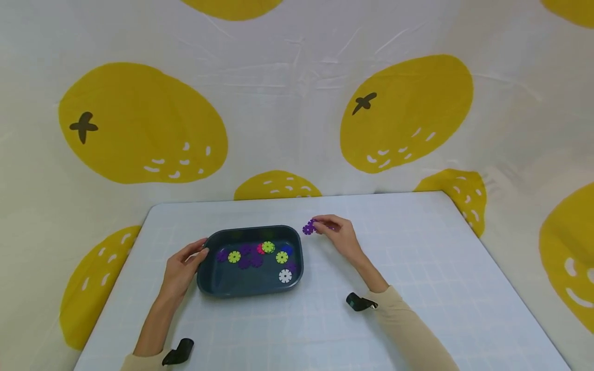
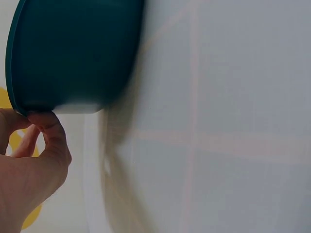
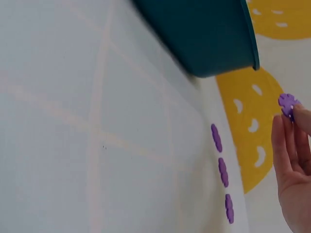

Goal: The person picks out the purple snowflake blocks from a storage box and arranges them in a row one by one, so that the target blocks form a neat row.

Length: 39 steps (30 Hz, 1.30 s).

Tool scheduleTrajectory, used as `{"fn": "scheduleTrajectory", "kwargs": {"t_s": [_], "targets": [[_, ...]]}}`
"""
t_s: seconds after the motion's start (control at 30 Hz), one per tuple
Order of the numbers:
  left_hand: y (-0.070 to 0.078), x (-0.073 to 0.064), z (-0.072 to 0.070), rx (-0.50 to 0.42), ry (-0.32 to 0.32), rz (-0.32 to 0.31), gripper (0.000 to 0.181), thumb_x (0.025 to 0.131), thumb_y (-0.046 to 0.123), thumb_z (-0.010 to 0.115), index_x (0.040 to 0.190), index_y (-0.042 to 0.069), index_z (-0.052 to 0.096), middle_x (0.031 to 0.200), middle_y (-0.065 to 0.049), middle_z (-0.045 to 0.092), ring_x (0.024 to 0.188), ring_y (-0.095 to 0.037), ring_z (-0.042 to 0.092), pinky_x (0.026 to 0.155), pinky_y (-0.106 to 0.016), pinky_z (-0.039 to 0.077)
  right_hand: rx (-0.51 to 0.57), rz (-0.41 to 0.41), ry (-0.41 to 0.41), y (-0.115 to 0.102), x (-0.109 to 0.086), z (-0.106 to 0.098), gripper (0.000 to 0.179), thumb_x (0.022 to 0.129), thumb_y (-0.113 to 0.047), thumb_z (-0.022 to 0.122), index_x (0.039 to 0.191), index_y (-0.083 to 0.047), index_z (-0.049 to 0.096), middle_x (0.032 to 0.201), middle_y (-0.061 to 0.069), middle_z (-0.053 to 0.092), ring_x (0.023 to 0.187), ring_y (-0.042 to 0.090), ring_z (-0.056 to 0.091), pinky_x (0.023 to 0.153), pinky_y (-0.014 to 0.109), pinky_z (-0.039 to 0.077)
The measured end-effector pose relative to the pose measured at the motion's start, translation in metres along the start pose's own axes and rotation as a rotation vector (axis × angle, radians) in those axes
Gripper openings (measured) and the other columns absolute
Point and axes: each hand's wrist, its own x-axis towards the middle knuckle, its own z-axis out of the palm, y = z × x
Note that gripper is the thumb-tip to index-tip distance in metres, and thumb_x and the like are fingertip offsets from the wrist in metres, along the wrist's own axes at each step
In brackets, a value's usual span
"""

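A dark teal tray [image 1: 241, 288] lies on the table with several notched plastic discs in it, among them a yellow-green disc [image 1: 234, 256], a white disc [image 1: 285, 276] and a purple disc [image 1: 257, 260]. My left hand [image 1: 182, 270] grips the tray's rim at its far left corner, thumb and fingers on the edge. Beyond the tray's right side, my right hand [image 1: 341, 236] pinches a purple notched disc [image 3: 287, 103] between thumb and fingertips. Below that hand, three purple discs [image 3: 223, 172] lie in a row on the table, partly hidden by the hand in the head view.
The pale checked table [image 1: 417, 257] has its far edge just beyond the right hand. Behind it hangs a white cloth printed with large yellow fruit [image 1: 144, 123]. Black wrist cameras [image 1: 178, 352] are worn on both wrists.
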Motion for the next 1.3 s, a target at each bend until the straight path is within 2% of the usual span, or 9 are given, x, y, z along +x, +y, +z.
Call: {"fn": "scheduleTrajectory", "kwargs": {"t_s": [0.17, 0.3, 0.47, 0.63, 0.77, 0.9, 1.13, 1.3], "targets": [[-0.002, 0.001, -0.001, 0.002, -0.008, -0.013, 0.054, 0.1, 0.031, 0.069, 0.147, 0.007, 0.056, 0.122, 0.001, 0.056, 0.095, -0.001, 0.061, 0.08, -0.015, 0.051, 0.019, 0.033, 0.052, 0.009, -0.002, -0.013, 0.024, 0.098, -0.015, 0.071, 0.119, -0.003, 0.075, 0.111, 0.014, 0.073, 0.095, 0.032, 0.07, 0.084, 0.025, 0.057], [-0.003, 0.001, -0.002, 0.007, -0.018, -0.012, 0.055, 0.101, 0.031, 0.069, 0.148, 0.007, 0.055, 0.126, -0.002, 0.054, 0.097, -0.001, 0.061, 0.081, -0.014, 0.051, 0.019, 0.055, 0.089, 0.015, -0.002, -0.024, 0.025, 0.098, -0.013, 0.071, 0.119, 0.002, 0.074, 0.111, 0.019, 0.073, 0.096, 0.036, 0.069, 0.083, 0.032, 0.059], [-0.002, 0.001, -0.001, 0.005, -0.022, -0.004, 0.056, 0.101, 0.032, 0.069, 0.148, 0.006, 0.055, 0.13, -0.006, 0.053, 0.096, 0.0, 0.06, 0.081, -0.014, 0.051, -0.005, 0.125, 0.14, 0.022, -0.002, -0.036, 0.026, 0.098, -0.016, 0.072, 0.118, 0.0, 0.074, 0.112, 0.018, 0.073, 0.097, 0.034, 0.069, 0.087, 0.039, 0.058], [-0.002, 0.002, -0.002, 0.002, -0.022, -0.01, 0.056, 0.101, 0.033, 0.068, 0.149, 0.007, 0.055, 0.132, -0.008, 0.052, 0.096, 0.001, 0.059, 0.081, -0.013, 0.051, -0.02, 0.17, 0.176, 0.027, -0.004, -0.046, 0.026, 0.099, -0.014, 0.071, 0.12, 0.002, 0.073, 0.116, 0.02, 0.072, 0.099, 0.036, 0.069, 0.084, 0.029, 0.058], [-0.003, 0.003, -0.002, -0.003, -0.022, -0.017, 0.055, 0.101, 0.033, 0.068, 0.149, 0.008, 0.055, 0.131, -0.007, 0.052, 0.096, 0.001, 0.06, 0.081, -0.013, 0.051, -0.064, 0.207, 0.195, 0.03, -0.006, -0.052, 0.027, 0.099, -0.015, 0.071, 0.12, 0.001, 0.073, 0.117, 0.019, 0.072, 0.097, 0.027, 0.069, 0.081, 0.023, 0.057], [-0.002, 0.003, -0.002, -0.015, -0.026, -0.019, 0.054, 0.101, 0.032, 0.068, 0.149, 0.009, 0.055, 0.132, -0.007, 0.051, 0.097, 0.001, 0.06, 0.082, -0.014, 0.051, -0.121, 0.244, 0.213, 0.034, -0.008, -0.058, 0.027, 0.099, -0.017, 0.071, 0.12, -0.001, 0.074, 0.114, 0.017, 0.073, 0.09, 0.018, 0.067, 0.076, 0.021, 0.056], [-0.003, 0.004, -0.002, -0.005, -0.033, -0.031, 0.055, 0.102, 0.032, 0.067, 0.15, 0.009, 0.054, 0.135, -0.008, 0.05, 0.098, -0.001, 0.059, 0.082, -0.015, 0.051, -0.17, 0.287, 0.204, 0.036, -0.009, -0.064, 0.026, 0.1, -0.017, 0.07, 0.12, -0.001, 0.074, 0.113, 0.017, 0.073, 0.085, 0.024, 0.064, 0.067, 0.02, 0.053], [-0.002, 0.003, -0.002, 0.008, -0.032, -0.026, 0.055, 0.102, 0.034, 0.067, 0.149, 0.009, 0.054, 0.136, -0.008, 0.05, 0.1, -0.004, 0.06, 0.082, -0.016, 0.051, -0.255, 0.303, 0.204, 0.04, -0.008, -0.065, 0.023, 0.099, -0.015, 0.071, 0.118, -0.002, 0.074, 0.107, 0.016, 0.073, 0.082, 0.022, 0.063, 0.066, 0.02, 0.053]]}}
